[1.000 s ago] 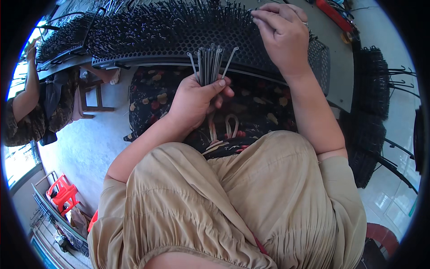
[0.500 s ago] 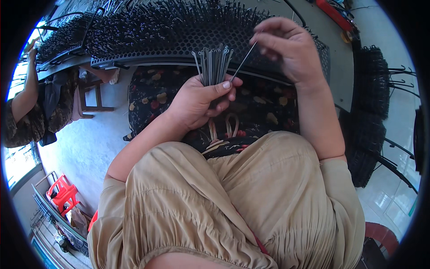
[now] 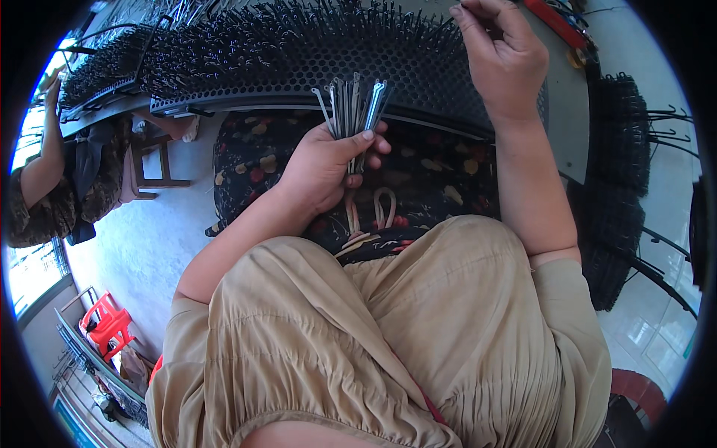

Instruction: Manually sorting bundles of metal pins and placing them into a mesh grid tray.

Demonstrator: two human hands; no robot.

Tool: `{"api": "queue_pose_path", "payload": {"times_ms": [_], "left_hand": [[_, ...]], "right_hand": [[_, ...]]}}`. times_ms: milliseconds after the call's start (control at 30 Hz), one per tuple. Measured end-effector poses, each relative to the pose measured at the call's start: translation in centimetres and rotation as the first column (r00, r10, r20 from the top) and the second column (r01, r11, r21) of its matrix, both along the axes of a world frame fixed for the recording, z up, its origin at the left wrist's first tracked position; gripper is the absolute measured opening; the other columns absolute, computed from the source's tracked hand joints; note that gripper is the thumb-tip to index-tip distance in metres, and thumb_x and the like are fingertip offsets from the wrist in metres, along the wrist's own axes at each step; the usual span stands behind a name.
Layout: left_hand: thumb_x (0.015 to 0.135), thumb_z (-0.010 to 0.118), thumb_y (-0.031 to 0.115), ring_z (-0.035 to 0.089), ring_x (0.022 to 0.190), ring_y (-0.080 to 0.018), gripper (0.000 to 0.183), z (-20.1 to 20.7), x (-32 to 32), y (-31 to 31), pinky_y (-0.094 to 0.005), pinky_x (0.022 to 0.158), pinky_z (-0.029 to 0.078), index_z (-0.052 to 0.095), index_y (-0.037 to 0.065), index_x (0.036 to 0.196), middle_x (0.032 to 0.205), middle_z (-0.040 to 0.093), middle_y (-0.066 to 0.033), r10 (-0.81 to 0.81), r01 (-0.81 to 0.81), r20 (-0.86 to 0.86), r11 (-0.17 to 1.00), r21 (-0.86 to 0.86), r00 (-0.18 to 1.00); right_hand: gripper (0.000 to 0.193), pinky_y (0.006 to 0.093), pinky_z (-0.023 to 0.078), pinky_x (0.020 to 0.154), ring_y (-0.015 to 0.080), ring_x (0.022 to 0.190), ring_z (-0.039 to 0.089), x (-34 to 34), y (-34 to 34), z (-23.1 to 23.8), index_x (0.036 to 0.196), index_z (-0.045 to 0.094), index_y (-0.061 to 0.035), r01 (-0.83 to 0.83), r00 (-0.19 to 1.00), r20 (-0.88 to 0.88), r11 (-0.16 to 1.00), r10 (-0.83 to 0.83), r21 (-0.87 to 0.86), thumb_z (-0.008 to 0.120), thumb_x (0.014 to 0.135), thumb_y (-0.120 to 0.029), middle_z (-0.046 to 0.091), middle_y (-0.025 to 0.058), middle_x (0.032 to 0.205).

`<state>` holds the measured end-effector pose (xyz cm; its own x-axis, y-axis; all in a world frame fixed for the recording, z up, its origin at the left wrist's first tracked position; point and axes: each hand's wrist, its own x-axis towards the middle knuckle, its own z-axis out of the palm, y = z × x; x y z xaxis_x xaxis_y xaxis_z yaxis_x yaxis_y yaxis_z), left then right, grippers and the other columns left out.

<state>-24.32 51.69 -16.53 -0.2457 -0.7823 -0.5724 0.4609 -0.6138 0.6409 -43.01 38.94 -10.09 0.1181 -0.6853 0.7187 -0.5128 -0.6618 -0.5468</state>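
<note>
My left hand (image 3: 328,160) is closed around a bundle of thin grey metal rods (image 3: 351,108), their small looped ends fanned upward above the thumb. Beyond it stands a black perforated rack (image 3: 418,84) densely filled with upright dark rods with hooked tips (image 3: 224,56). My right hand (image 3: 509,63) is raised at the rack's right end, apart from the bundle. Its thumb and fingers come together near the top edge of the view; whatever they pinch, if anything, is too small to make out.
Black floral cloth (image 3: 448,175) lies between my knees and the rack. At the left, another person's arm (image 3: 46,168) shows near a wooden stool (image 3: 160,179). Black hooked pieces (image 3: 616,149) hang in dense rows at the right. A red chair (image 3: 108,325) stands lower left.
My right hand has moved up and away from the bundle; the rod it held beside my left hand no longer shows. The bundle has shifted slightly in my left hand.
</note>
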Motion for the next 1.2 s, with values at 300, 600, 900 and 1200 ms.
{"api": "queue_pose_path", "payload": {"times_ms": [300, 600, 900, 1200], "left_hand": [[0.094, 0.059, 0.012, 0.058, 0.065, -0.0089, 0.016, -0.1, -0.1, -0.2, -0.0195, 0.045, 0.038, 0.059, 0.003, 0.107, 0.086, 0.065, -0.0050, 0.026, -0.027, 0.091, 1.000, 0.012, 0.996], [0.094, 0.059, 0.013, 0.055, 0.062, -0.0084, 0.013, -0.2, -0.1, -0.3, -0.0191, 0.043, 0.036, 0.061, 0.003, 0.102, 0.082, 0.064, -0.0041, 0.032, -0.033, 0.099, 0.999, 0.012, 0.995], [0.096, 0.056, 0.015, 0.052, 0.060, -0.0068, 0.014, -0.5, -0.3, -0.2, -0.0183, 0.043, 0.034, 0.060, 0.003, 0.101, 0.078, 0.062, -0.0027, 0.041, -0.037, 0.100, 0.998, -0.050, 0.994], [0.096, 0.057, 0.012, 0.051, 0.059, -0.0060, 0.010, 0.3, -0.5, 0.0, -0.0174, 0.044, 0.035, 0.060, 0.004, 0.100, 0.078, 0.062, -0.0026, 0.119, -0.106, 0.103, 0.986, -0.128, 0.988]], "right_hand": [[0.013, 0.0264, 0.047, 0.057, 0.0143, 0.063, 0.061, 0.1, -0.2, -0.4, 0.087, 0.064, -0.0029, -0.017, 1.000, 0.010, 0.999, 0.018, -0.039, 0.072, 0.078, 0.003, 0.064, 0.0079, 0.073], [0.013, 0.0312, 0.049, 0.061, 0.0228, 0.066, 0.063, 0.1, -0.2, -1.0, 0.081, 0.066, -0.0015, 0.012, 0.993, -0.118, 1.000, -0.014, -0.016, 0.074, 0.072, 0.003, 0.065, 0.0104, 0.074], [0.013, 0.0383, 0.048, 0.074, 0.0299, 0.083, 0.061, 0.7, 0.7, -1.0, 0.076, 0.069, -0.0021, -0.118, 0.962, -0.260, 0.986, 0.083, -0.122, 0.074, 0.064, 0.002, 0.067, 0.0099, 0.084], [0.037, 0.0191, 0.049, 0.065, 0.0062, 0.076, 0.062, 0.9, 3.8, -3.1, 0.118, 0.061, -0.0055, -0.296, 0.955, 0.191, 0.736, 0.226, 0.610, 0.072, 0.083, -0.006, 0.068, 0.0030, 0.085]]}}
